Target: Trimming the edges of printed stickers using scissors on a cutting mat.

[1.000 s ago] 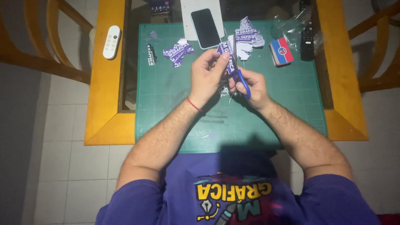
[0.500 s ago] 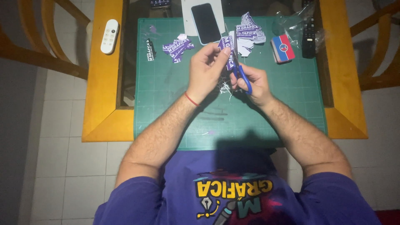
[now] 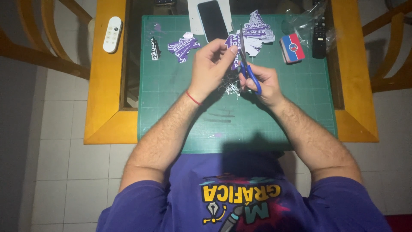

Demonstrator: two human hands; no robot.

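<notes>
Scissors [image 3: 249,71] with blue plastic loops sat in the right hand [image 3: 262,82], whose fingers were curled tight through the handles, thin metal blades pointing up and away from the body. The left hand [image 3: 211,64] pinched a purple printed sticker [image 3: 232,48] between thumb and fingertips, closed on its glossy, jagged-cut edge just beside the blades. Both hands hovered over a green cutting mat [image 3: 180,107] ruled with a fine grid. A tangle of thin white paper trimmings [image 3: 231,88] lay on the mat under the hands. Farther up lay a cut purple sticker [image 3: 183,46], a stack of similar prints [image 3: 259,32], a flat dark phone [image 3: 212,19] and a small red-and-blue block [image 3: 292,47]. A white oblong remote [image 3: 113,34] rested on the glossy yellow wooden table frame [image 3: 103,111].
</notes>
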